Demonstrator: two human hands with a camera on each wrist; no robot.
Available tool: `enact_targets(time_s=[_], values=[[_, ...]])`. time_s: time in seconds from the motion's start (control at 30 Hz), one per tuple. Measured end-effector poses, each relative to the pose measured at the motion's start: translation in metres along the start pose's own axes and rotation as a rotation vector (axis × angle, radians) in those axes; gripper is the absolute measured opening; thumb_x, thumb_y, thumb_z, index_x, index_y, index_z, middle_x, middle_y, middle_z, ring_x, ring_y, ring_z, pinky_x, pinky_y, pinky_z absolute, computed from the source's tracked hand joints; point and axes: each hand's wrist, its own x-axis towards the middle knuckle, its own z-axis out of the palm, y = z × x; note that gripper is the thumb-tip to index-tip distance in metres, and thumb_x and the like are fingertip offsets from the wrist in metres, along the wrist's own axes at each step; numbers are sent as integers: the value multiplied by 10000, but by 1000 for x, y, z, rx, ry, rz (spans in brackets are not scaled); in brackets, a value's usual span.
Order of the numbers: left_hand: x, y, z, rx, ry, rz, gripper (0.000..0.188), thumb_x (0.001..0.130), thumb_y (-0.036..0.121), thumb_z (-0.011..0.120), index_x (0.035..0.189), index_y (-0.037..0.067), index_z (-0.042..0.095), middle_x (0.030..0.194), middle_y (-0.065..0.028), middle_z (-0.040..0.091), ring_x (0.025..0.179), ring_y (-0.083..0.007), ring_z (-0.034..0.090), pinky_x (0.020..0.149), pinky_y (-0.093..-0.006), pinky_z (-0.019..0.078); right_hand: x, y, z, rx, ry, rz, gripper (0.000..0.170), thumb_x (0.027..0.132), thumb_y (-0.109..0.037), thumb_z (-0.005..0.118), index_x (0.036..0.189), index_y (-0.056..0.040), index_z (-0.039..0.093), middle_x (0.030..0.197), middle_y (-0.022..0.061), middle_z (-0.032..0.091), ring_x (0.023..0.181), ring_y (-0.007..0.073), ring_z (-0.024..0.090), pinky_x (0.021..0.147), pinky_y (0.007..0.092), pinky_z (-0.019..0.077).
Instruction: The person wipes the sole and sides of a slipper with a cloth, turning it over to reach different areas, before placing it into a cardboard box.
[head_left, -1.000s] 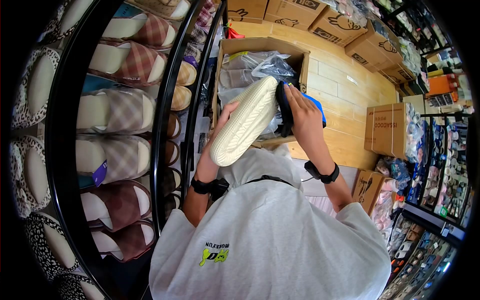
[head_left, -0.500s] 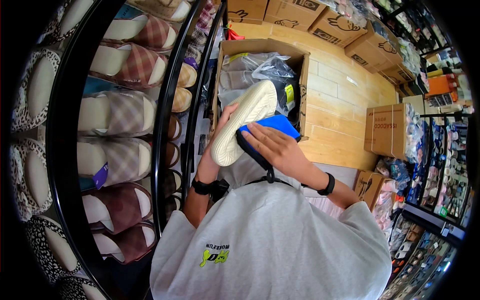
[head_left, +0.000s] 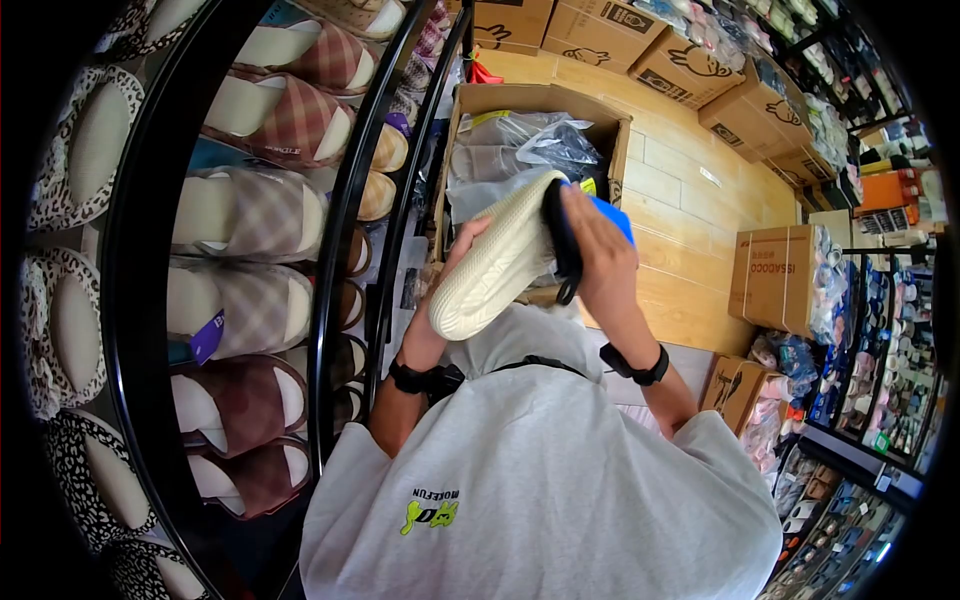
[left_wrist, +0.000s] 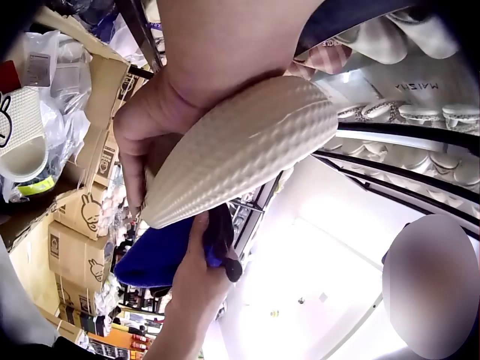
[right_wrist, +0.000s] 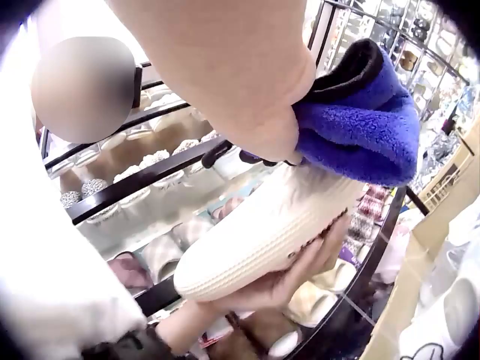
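Note:
In the head view, a cream slipper [head_left: 495, 262] is held up at a slant with its textured sole in sight. My left hand [head_left: 434, 308] grips it from the left side, thumb and fingers about its edge; the right wrist view shows the left fingers [right_wrist: 304, 271] along its opening. A blue fluffy cloth [head_left: 616, 220] with a black border and loop is in my right hand [head_left: 604, 262], by the slipper's far right edge. From the left wrist view, the folded cloth [left_wrist: 154, 255] hangs just beyond the slipper's knobbly side [left_wrist: 247, 142].
An opened carton [head_left: 622, 130] of bagged slippers stands on the wooden floor beyond my hands. Shelves of plaid slippers [head_left: 250, 310] rise close on my left behind black posts [head_left: 345, 230]. Further cartons [head_left: 772, 275] and shoe racks line the right side.
The right hand first swept the cloth left and nearer across the sole, then back out to the far right edge. The left hand and slipper have barely moved; the view shifted slightly.

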Motion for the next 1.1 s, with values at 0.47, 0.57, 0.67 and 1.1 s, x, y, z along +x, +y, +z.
enact_targets(time_s=[0.47,0.57,0.67,1.1], values=[[-6,10,7,-46,16,-116,387,1176,295,520,1496,83,573,1217,-77,754,970,-109,769,827,-262,654,-3,23,-7,42,-54,69,692,870,27,642,1558,-42,602,1518,212,659,1349,378,676,1120,449,536],[3,10,-5,-192,-91,-208,432,1162,151,534,1583,101,448,1367,-88,678,1078,-120,743,888,-286,660,-4,10,-6,27,-23,-63,672,879,38,639,1547,-32,611,1530,207,651,1386,363,653,1149,447,517],[12,-5,-8,-80,-171,43,484,1125,76,580,1585,82,433,1442,-95,620,1219,-175,696,1013,-340,635,-8,-8,-3,110,-91,-261,557,941,-35,618,1496,-16,652,1540,183,649,1417,356,634,1193,473,490],[-6,-6,9,452,-48,414,416,1168,231,495,1554,76,505,1412,-137,670,1168,-208,750,967,-352,669,-8,-4,-2,112,-58,-158,590,934,-31,634,1524,-28,634,1580,196,610,1464,364,592,1235,498,443]])
